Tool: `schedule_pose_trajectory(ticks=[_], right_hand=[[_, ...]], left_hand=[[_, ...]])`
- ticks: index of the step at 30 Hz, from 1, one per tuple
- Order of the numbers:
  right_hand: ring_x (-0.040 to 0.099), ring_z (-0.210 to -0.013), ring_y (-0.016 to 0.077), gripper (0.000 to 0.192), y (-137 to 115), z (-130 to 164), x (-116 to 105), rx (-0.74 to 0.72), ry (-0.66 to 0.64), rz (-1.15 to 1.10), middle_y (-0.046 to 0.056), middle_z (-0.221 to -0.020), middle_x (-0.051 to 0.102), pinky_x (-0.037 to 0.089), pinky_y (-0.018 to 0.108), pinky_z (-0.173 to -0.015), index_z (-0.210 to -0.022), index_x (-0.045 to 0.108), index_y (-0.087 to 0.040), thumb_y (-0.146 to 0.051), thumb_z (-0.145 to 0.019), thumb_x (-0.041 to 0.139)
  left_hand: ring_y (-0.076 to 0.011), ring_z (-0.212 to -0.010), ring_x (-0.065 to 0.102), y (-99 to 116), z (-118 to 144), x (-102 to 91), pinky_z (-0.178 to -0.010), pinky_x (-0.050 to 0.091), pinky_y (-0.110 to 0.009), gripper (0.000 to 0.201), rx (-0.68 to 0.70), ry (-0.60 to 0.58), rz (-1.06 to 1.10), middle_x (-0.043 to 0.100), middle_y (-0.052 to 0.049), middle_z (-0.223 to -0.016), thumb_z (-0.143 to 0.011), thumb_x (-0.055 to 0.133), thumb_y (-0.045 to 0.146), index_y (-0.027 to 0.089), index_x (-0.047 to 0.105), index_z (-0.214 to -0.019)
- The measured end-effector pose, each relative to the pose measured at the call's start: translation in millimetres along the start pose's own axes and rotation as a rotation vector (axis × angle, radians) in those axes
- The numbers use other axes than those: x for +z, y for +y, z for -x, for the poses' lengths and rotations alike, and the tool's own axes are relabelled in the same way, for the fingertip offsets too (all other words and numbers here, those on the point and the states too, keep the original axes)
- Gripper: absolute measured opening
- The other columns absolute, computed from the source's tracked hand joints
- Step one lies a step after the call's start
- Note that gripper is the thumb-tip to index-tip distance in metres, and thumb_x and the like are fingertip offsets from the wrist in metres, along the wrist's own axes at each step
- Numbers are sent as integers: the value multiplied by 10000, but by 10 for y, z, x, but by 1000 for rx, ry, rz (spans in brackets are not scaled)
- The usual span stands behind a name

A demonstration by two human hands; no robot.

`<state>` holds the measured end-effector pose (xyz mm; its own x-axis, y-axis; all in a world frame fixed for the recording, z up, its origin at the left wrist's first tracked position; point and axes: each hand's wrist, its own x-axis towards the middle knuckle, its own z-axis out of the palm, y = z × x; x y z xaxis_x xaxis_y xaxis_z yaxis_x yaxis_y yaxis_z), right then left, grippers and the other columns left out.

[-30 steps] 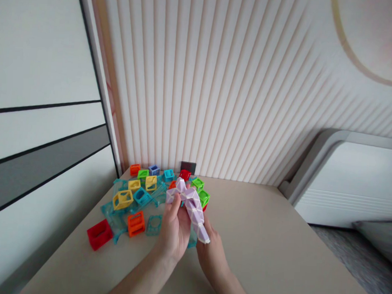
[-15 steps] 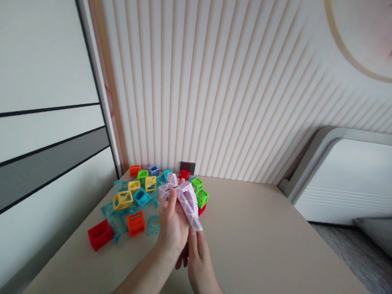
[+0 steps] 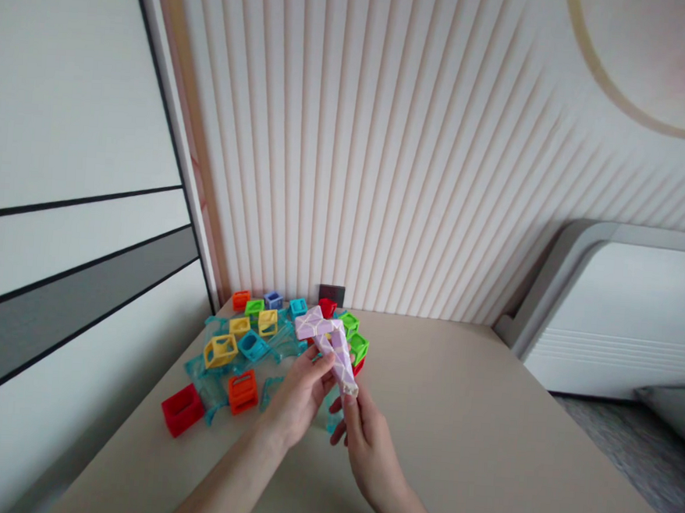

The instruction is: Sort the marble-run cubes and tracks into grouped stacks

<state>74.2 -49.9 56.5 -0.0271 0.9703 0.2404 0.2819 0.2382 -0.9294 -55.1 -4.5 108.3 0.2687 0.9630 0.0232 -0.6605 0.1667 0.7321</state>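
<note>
A lilac-and-white twist snake puzzle [image 3: 330, 343] is held above the beige table [image 3: 482, 438], bent into an L at its far end. My left hand [image 3: 298, 394] grips its middle with thumb and fingertips. My right hand [image 3: 365, 442] pinches its near tip. Both forearms come in from the bottom edge.
Behind the hands lie several coloured hollow cubes: a red one [image 3: 182, 409], an orange one [image 3: 242, 390], a yellow one [image 3: 221, 350], green ones [image 3: 357, 345], plus clear teal track pieces [image 3: 205, 372]. A ribbed wall [image 3: 412, 175] backs the table; a white cabinet [image 3: 56, 229] stands left.
The snake puzzle's far end has been folded over into an L. My left hand loosened from a full wrap to a fingertip grip, and my right hand moved up onto the near tip.
</note>
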Motion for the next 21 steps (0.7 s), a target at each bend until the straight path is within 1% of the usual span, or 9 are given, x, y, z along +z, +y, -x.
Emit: schedule_pose_trajectory(ticks=[3,4,5,6,9,12,15,18,21], right_hand=[[730,-859,222,455,-33,-32,-111,-170,164,314,110,-1137,716,577,313,-715,-1426,458,-230,-436,-1020,465],[723,-941,240,464,-44,-48,-146,-237,189,412,117,-1198,701,575,329,-765,-1427,463,-239,-421,-1003,511],[715,-978,248,436,-53,-63,-177,-300,192,497,113,-1201,701,567,336,-792,-1397,494,-243,-406,-995,539],[713,-970,247,383,-60,-77,-204,-355,177,567,103,-1152,717,555,334,-800,-1352,532,-241,-390,-1000,543],[699,-802,215,260,-76,-105,-259,-474,161,722,76,-931,739,502,308,-731,-1233,586,-200,-341,-1048,469],[655,-710,205,244,-110,-114,-289,-565,168,873,71,-839,713,438,312,-680,-1161,585,-159,-307,-1069,414],[614,-668,208,237,-150,-113,-294,-632,141,1028,58,-777,668,387,326,-648,-1003,584,-162,-266,-1067,382],[572,-586,200,280,-140,-93,-242,-689,140,1152,30,-670,603,340,338,-610,-825,540,-190,-236,-1048,376],[541,-504,185,320,-74,-54,-146,-681,180,1203,5,-579,550,306,341,-580,-736,483,-217,-234,-1036,373]], left_hand=[[-187,-914,684,-44,8,-17,-802,518,-278,417,74,108,-46,727,-36,-995,-749,853,337,213,650,-1092],[-185,-927,683,-61,12,-18,-826,515,-282,443,91,145,-62,729,-33,-1006,-730,867,338,216,648,-1095],[-182,-928,680,-77,15,-20,-832,513,-283,460,98,172,-78,730,-30,-1008,-717,875,346,220,647,-1096],[-179,-920,678,-91,17,-25,-821,514,-281,458,99,187,-93,729,-27,-1004,-717,872,364,224,647,-1092],[-184,-899,675,-124,3,-70,-767,513,-271,377,116,191,-144,727,-36,-1008,-785,800,455,223,658,-1045],[-193,-865,674,-144,-27,-148,-733,510,-266,375,140,204,-252,731,-53,-991,-825,739,517,205,672,-1022],[-213,-888,677,-150,-36,-201,-771,519,-285,428,182,236,-416,742,-71,-1003,-812,744,528,192,689,-1072],[-233,-930,688,-141,-10,-173,-842,527,-313,431,219,214,-568,752,-86,-1031,-820,731,521,191,703,-1096],[-244,-926,704,-140,26,-91,-832,541,-321,427,216,187,-633,759,-93,-1021,-832,707,524,195,701,-1104]])
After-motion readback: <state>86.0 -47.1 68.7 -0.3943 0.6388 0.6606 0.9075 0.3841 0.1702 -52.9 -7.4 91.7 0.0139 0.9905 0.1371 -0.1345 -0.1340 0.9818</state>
